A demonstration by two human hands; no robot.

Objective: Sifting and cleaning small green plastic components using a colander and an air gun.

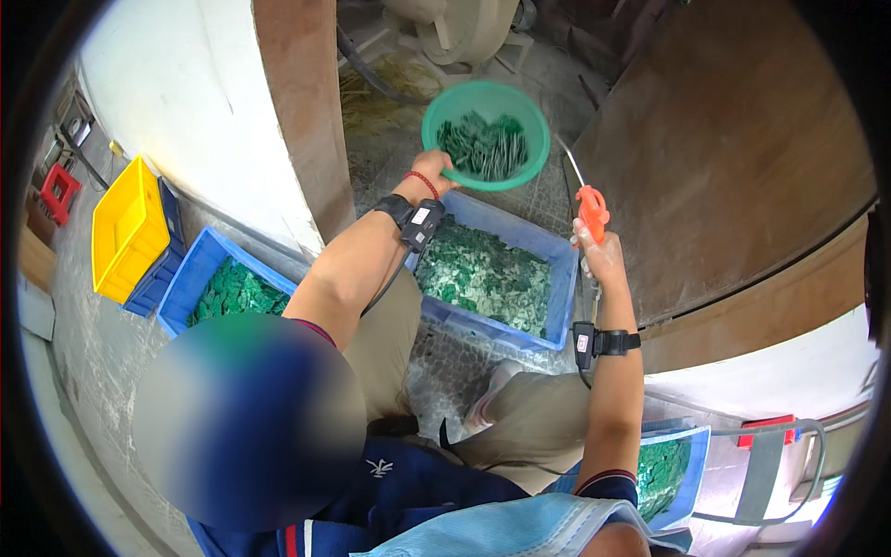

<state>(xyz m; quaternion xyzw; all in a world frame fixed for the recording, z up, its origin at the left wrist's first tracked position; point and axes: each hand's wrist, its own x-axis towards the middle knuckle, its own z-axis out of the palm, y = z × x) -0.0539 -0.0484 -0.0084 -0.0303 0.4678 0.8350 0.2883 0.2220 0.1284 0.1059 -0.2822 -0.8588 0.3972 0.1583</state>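
Note:
My left hand [432,169] grips the near left rim of a round green plastic basin [432,121], which is tilted toward me. Dark green small pieces [492,148] lie heaped inside it, slightly blurred. To the right, my right hand [601,252] is closed around an orange air blow gun [592,213]. Its thin metal nozzle slants up and left to near the basin's right rim. Between my arms, below the basin, a blue crate [561,288] holds a layer of dusty green pieces. Whether the trigger is pressed cannot be seen.
Another blue crate [178,278] with green pieces stands at left, beside a yellow crate [125,227] stacked on blue. A third blue crate [698,473] sits at lower right. A brown curved panel [733,148] rises at right; a pale machine [464,32] stands at the back.

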